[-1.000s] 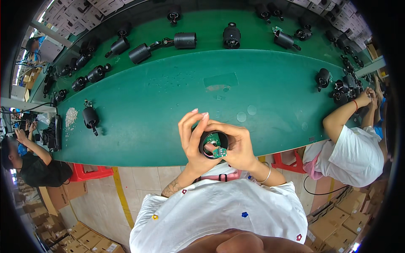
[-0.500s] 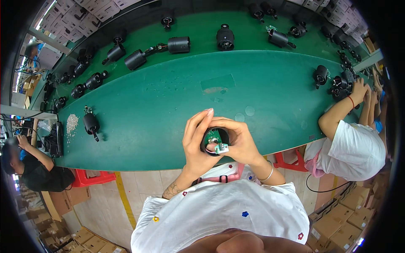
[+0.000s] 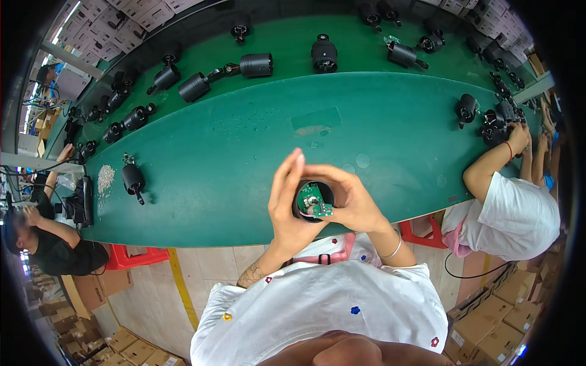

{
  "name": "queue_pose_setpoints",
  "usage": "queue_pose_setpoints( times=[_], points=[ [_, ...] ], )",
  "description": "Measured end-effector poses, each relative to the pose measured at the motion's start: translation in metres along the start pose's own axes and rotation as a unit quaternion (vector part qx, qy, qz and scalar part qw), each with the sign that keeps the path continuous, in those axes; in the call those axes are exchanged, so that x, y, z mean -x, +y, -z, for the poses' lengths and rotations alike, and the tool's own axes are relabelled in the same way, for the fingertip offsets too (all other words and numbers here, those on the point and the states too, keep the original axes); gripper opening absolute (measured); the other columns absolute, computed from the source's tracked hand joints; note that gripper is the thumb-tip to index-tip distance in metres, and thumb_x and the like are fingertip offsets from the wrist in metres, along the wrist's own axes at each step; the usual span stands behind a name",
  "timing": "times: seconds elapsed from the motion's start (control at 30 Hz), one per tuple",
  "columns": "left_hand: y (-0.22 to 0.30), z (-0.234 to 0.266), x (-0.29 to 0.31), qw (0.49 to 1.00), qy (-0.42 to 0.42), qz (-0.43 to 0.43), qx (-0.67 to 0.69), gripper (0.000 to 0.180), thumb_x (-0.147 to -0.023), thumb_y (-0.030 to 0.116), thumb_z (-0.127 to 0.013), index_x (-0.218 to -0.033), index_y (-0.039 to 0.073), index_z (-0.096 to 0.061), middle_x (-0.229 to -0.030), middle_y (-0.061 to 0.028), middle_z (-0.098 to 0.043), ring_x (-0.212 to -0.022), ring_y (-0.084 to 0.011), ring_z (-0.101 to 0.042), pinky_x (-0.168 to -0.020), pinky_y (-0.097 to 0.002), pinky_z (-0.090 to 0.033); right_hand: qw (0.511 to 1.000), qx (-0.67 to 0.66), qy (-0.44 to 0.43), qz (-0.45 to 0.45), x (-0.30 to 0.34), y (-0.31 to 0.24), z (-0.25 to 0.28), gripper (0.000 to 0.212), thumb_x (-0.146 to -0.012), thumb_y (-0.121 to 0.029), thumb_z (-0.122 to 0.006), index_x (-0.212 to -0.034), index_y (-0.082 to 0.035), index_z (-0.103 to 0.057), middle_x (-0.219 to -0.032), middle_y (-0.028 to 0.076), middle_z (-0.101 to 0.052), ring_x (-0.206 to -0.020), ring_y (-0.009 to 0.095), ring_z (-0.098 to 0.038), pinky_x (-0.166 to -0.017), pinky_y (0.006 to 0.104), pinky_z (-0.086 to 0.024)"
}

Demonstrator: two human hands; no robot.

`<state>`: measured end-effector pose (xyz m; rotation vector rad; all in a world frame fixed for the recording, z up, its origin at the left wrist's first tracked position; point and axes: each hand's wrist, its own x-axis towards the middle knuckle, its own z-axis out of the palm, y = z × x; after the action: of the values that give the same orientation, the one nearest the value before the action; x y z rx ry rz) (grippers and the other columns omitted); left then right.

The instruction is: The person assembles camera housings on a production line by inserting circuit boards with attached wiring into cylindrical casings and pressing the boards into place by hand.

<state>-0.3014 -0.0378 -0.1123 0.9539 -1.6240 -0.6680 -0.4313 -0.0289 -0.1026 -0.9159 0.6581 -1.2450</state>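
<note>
A black cylindrical camera housing (image 3: 330,194) is held between my hands near the table's front edge, its open end facing up. My left hand (image 3: 284,210) wraps its left side, with the index and middle fingers stretched upward past the rim. Curled round the far and right side, my right hand (image 3: 360,207) also grips the housing. Inside the opening sits a round green circuit board (image 3: 309,193). A smaller green board (image 3: 322,210) with a white connector sticks out at the near rim. My thumb tips are partly hidden by the boards.
Black camera housings, one upright (image 3: 324,55), line the far side of the green table (image 3: 213,177). Another housing (image 3: 132,178) lies left, beside a pile of small pale pieces (image 3: 105,177). Co-workers sit at left (image 3: 52,238) and right (image 3: 506,213). Red stools (image 3: 137,256) stand below.
The small board at the rim has tilted, now showing more of its green face. My left fingers stretch a little further up. The left co-worker's arm has reached forward.
</note>
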Motion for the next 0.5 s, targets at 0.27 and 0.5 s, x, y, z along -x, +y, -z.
queue_pose_setpoints(
  times=[0.27, 0.5],
  points=[
    [-0.004, 0.000, 0.000, 0.998, 0.047, 0.050, -0.014, 0.075, -0.059, 0.008, -0.080, -0.129, 0.002, -0.054, -0.117, -0.0153, -0.062, -0.100, -0.0283, -0.061, -0.084, -0.0352, -0.050, 0.940, 0.289, 0.054, 0.176, 0.009, 0.010, 0.008, 0.037, -0.064, 0.002, -0.079, -0.099, 0.000, -0.069, -0.125, 0.016, -0.056, -0.107, 0.023, -0.054, -0.090, 0.0330, -0.046],
    [-0.014, 0.002, 0.004, 0.995, -0.020, 0.006, -0.101, 0.066, -0.060, 0.010, -0.082, -0.120, 0.002, -0.057, -0.105, -0.0122, -0.063, -0.085, -0.0256, -0.059, -0.075, -0.0353, -0.049, 0.937, 0.261, 0.107, 0.205, 0.009, 0.008, 0.004, 0.032, -0.059, 0.000, -0.084, -0.088, -0.002, -0.070, -0.104, 0.011, -0.065, -0.092, 0.018, -0.057, -0.081, 0.0306, -0.047]
  ],
)
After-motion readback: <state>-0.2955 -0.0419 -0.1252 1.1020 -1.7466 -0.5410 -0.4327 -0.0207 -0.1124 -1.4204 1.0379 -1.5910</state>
